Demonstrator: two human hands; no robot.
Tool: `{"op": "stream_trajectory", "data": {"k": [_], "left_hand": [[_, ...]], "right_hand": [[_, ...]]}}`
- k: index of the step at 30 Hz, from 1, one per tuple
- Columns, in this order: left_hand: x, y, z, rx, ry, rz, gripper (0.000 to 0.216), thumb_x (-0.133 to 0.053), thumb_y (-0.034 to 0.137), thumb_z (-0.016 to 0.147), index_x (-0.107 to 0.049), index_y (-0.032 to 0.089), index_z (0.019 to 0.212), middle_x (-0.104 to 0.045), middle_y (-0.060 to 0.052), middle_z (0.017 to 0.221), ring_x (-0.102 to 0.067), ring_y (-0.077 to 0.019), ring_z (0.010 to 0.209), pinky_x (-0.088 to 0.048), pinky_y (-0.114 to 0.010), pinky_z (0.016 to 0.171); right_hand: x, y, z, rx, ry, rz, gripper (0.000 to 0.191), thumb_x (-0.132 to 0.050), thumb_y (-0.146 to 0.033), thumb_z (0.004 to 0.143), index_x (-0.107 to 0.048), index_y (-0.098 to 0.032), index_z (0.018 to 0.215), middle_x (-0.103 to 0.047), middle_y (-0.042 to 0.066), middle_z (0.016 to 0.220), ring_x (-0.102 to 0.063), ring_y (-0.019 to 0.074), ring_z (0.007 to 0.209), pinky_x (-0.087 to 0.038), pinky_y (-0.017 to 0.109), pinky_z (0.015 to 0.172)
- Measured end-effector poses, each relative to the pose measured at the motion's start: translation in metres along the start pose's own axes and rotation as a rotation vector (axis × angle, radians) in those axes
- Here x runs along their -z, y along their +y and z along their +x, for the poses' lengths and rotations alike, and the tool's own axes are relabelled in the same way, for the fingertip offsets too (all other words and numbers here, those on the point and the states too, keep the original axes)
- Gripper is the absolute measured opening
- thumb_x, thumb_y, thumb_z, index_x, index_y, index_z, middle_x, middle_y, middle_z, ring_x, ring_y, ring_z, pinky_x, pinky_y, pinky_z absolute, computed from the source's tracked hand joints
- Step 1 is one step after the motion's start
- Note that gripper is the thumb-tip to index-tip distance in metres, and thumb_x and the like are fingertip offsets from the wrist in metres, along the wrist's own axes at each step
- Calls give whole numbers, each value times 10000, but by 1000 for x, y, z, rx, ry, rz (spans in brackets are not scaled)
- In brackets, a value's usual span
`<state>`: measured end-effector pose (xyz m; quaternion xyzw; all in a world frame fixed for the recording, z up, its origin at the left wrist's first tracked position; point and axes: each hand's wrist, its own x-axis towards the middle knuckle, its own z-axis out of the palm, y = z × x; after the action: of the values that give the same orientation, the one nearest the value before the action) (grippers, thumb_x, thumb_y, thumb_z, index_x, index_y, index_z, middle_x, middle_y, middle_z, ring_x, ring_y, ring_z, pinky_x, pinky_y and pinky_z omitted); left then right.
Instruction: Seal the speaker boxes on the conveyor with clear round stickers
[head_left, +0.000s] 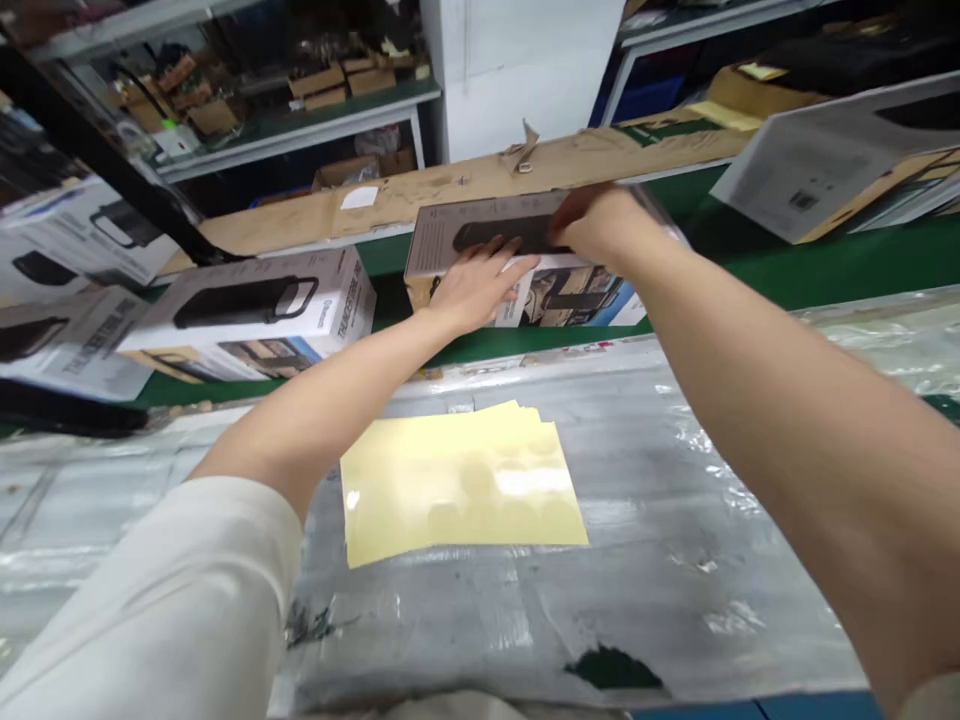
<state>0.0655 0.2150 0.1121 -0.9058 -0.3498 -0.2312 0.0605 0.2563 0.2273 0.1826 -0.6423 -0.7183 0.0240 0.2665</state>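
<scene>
A white printed carton (577, 292) with a black speaker pictured on it lies on the green surface in front of me. Across its top front edge, my left hand (480, 283) rests with fingers spread. My right hand (600, 228) is over the carton's top right part, its fingers bent down and close together. Whatever those fingertips may hold is hidden. Nearer to me, a small stack of pale yellow sticker sheets (457, 490) lies on the plastic-covered worktop (637, 590).
On the left, similar cartons stand on the green surface, one (255, 310) closest to mine. Another carton (810, 170) is tilted at the right. A cardboard strip (450, 185) runs along the back edge. A black post (112, 150) rises at left.
</scene>
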Motion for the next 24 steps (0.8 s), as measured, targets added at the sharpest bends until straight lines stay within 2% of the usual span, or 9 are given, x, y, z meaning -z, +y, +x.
{"op": "stream_trajectory", "data": {"k": [2,4,5,8,11,14,17,21,24], "left_hand": [[0,0,-1,27,-30,-30,559,-558,188,965,-474,268,1512,-388,-83,1637,-271,-301,1555,-231,-523,1264],[-1,1,1,67,-47,-51,586,-596,215,955,-469,317,1518,-402,-56,1627,-276,-299,1551,-194,-549,1273],[-1,1,2,91,-44,-54,592,-622,239,947,-476,337,1512,-411,-45,1620,-268,-304,1553,-162,-570,1278],[1,0,5,200,-15,-35,660,-749,350,873,-520,282,1488,-391,-84,1619,-164,-369,1575,-32,-644,1270],[14,0,-9,337,-14,-4,819,-846,423,779,-520,150,1479,-331,-182,1636,-39,-437,1579,35,-677,1248],[31,8,-56,315,27,-41,762,-773,428,860,-479,149,1505,-294,-196,1658,-65,-423,1582,-36,-675,1250],[36,25,-127,185,5,-163,600,-660,366,957,-489,174,1499,-348,-182,1642,-255,-352,1553,-237,-588,1247],[14,45,-209,25,-174,-372,383,-603,297,996,-637,255,1375,-505,-105,1561,-455,-267,1460,-388,-476,1200],[-4,51,-233,55,-145,-411,308,-589,274,1005,-706,275,1290,-557,-88,1518,-496,-256,1432,-410,-458,1189]], "right_hand": [[-6,-8,-40,36,179,60,466,-430,-366,934,-714,-1,880,-728,102,947,-680,254,962,-452,402,795],[-15,-19,-94,169,267,172,158,-605,-204,901,-716,-108,960,-739,81,943,-678,216,893,-497,376,808],[-21,-25,-123,263,193,224,101,-627,-169,901,-712,-155,955,-732,65,934,-674,208,864,-518,371,809],[-45,-42,-202,577,-273,286,89,-630,-166,955,-702,-201,993,-718,66,969,-662,230,898,-548,390,818],[-69,-56,-250,676,-462,233,118,-602,-127,984,-703,-184,1008,-694,90,981,-637,256,952,-544,408,831],[-83,-66,-269,656,-469,189,115,-632,-115,970,-701,-184,1031,-670,90,973,-619,253,939,-541,395,817],[-90,-71,-276,665,-435,109,98,-642,-109,957,-704,-181,980,-646,80,939,-589,247,879,-515,376,753],[-98,-74,-282,721,-397,31,180,-589,-72,961,-709,-186,1032,-644,73,912,-557,243,823,-439,364,684],[-103,-76,-284,739,-413,18,272,-512,-4,948,-700,-191,1006,-653,78,924,-555,245,818,-420,366,677]]}}
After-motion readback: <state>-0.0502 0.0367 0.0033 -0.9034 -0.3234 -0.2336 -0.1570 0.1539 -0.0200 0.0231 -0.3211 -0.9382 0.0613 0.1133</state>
